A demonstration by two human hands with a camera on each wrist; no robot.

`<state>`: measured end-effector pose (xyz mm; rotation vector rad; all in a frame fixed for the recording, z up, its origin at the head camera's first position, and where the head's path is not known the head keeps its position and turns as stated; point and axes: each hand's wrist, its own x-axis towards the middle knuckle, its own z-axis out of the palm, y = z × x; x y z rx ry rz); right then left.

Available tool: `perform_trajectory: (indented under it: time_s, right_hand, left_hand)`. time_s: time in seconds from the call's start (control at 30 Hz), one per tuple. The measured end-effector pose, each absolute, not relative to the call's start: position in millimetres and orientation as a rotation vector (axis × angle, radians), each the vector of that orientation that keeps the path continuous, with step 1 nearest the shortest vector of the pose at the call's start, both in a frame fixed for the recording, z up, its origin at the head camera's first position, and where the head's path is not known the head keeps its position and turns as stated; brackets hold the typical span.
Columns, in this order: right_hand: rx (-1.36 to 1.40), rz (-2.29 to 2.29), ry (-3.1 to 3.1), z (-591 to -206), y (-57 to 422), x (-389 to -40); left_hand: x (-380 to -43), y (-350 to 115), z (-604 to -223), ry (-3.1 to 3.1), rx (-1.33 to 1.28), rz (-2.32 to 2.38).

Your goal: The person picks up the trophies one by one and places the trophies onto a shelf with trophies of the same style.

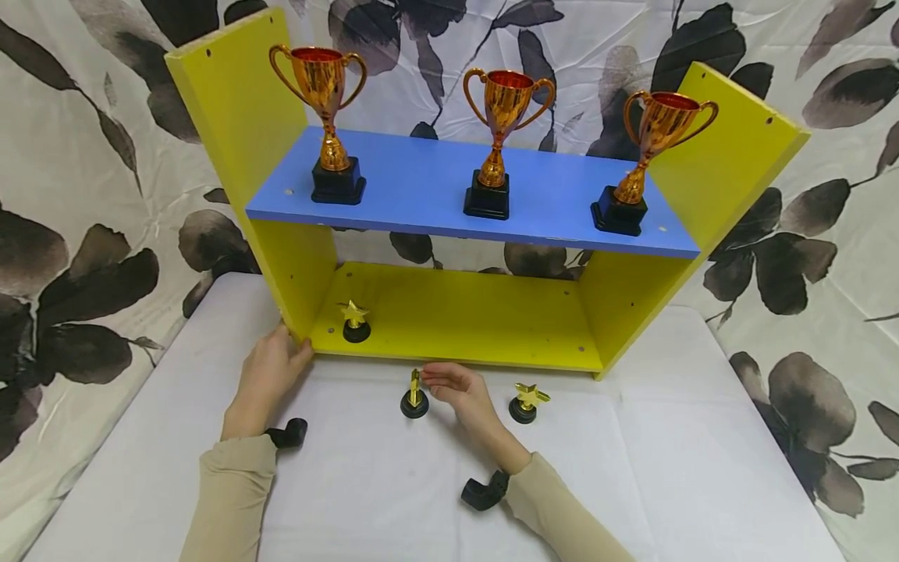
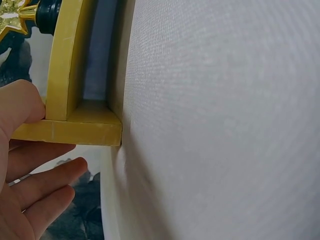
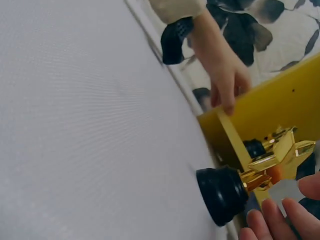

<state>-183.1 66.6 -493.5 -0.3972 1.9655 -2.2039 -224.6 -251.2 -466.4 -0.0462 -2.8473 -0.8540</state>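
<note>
My left hand [image 1: 268, 373] grips the lower front corner of the yellow side panel [image 2: 67, 131] of a shelf, thumb on the inner face and fingers around the outside. A small gold star trophy [image 1: 414, 394] on a black round base stands on the table in front of the shelf. Beside its star is my right hand [image 1: 460, 394], fingers extended and thumb apart from them in the right wrist view. Another star trophy [image 1: 527, 403] stands to the right of that hand. A third star trophy [image 1: 355, 321] is on the shelf's yellow bottom board [image 1: 463, 312], at its left end.
On the blue upper board [image 1: 421, 179] stand three copper-coloured cups: one left [image 1: 328, 101], one middle [image 1: 497, 125] and one right [image 1: 653, 148]. A white cloth [image 1: 379, 499] covers the table. Behind the shelf hangs a flower-patterned curtain [image 1: 829, 297].
</note>
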Motion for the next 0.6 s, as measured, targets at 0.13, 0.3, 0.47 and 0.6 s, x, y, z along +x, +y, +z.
perform_trajectory:
  time_s: [0.13, 0.3, 0.47, 0.6]
  right_hand:
    - [-0.390, -2.171, 1.969, -500.0, 64.8, -182.3]
    - [-0.415, -2.136, 1.966, -507.3, 63.0, -179.9]
    - [-0.465, -2.096, 2.007, -509.7, 63.4, -178.3]
    - [-0.479, -2.043, 2.059, -509.5, 64.0, -177.1]
  left_hand:
    - [-224.8, -251.3, -467.5, -2.833, -0.059, -0.853]
    - [-224.4, -252.8, -468.1, -2.818, -0.076, -0.851]
    - [-224.8, -252.8, -467.4, -2.832, -0.060, -0.846]
    - [-225.0, -252.1, -467.3, -2.838, -0.058, -0.842]
